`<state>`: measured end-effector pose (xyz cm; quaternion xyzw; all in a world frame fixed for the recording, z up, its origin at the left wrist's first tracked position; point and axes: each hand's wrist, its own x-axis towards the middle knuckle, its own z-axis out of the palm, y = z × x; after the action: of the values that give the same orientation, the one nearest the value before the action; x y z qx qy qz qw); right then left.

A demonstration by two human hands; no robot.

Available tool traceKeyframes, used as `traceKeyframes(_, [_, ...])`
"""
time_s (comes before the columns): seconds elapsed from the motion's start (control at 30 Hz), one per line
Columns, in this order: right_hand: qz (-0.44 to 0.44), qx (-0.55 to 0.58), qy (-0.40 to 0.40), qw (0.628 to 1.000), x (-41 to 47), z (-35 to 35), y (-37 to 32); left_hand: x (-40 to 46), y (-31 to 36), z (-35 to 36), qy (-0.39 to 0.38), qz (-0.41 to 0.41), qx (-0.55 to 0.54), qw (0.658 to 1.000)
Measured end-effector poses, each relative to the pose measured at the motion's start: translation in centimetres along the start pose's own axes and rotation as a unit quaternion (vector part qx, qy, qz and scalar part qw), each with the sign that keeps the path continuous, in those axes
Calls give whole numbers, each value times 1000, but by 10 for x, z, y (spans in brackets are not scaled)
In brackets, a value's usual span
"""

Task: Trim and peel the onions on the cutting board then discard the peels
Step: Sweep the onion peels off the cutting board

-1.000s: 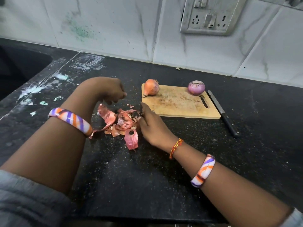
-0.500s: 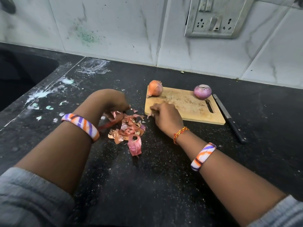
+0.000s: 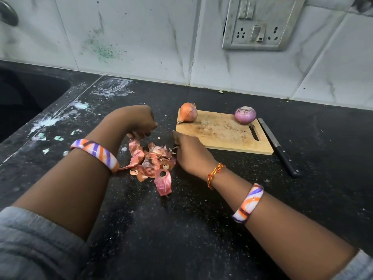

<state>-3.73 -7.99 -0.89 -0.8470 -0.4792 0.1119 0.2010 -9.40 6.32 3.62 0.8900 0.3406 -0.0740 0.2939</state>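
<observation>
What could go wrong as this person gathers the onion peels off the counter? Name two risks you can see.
1. The peels lie loose in many small scraps between the left hand and right hand, so bits may well get left behind.
2. The knife lies on the counter beside the cutting board, near the right arm; a careless sweep might knock it.

The left hand curls over its own fingertips, hiding its hold on the peels. The sink runs past the picture's left edge.
</observation>
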Motion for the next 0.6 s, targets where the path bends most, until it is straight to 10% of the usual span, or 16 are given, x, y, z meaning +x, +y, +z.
traceKeyframes(0.4, [-23, 86, -29, 996, -19, -3, 20, 12, 38, 13, 99, 219, 35, 970])
traceKeyframes(0.6, [50, 95, 159, 981, -5, -30, 56, 45, 57, 22, 141, 219, 50, 964])
